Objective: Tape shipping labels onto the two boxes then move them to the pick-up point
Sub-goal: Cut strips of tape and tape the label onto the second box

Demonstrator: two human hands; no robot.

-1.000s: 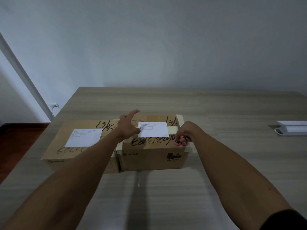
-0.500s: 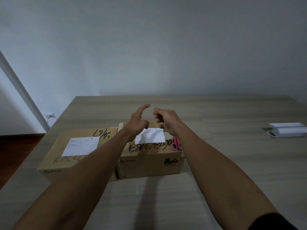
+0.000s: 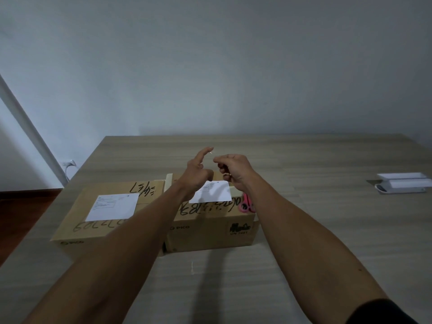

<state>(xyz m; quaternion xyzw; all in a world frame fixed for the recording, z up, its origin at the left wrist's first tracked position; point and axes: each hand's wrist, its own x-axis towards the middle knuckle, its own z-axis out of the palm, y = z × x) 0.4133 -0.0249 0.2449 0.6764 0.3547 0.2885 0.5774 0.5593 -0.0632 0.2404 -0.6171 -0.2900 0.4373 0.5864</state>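
Both hands raised over the right box (image 3: 210,220): left hand (image 3: 195,174) fingers extended, right hand (image 3: 233,170) curled, probably pinching a tape strip, too thin to confirm. Boxes sit mid-counter (image 3: 304,230), labels loose on top. Next: press tape across label (image 3: 212,191) edge.

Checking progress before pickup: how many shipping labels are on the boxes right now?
2. One label lies on top of the left box. The other label lies on the right box, partly covered by the left hand. None show elsewhere.

Dim, bluish, even light; soft arm shadow on table (image 3: 304,230); wide-angle edge bowing.
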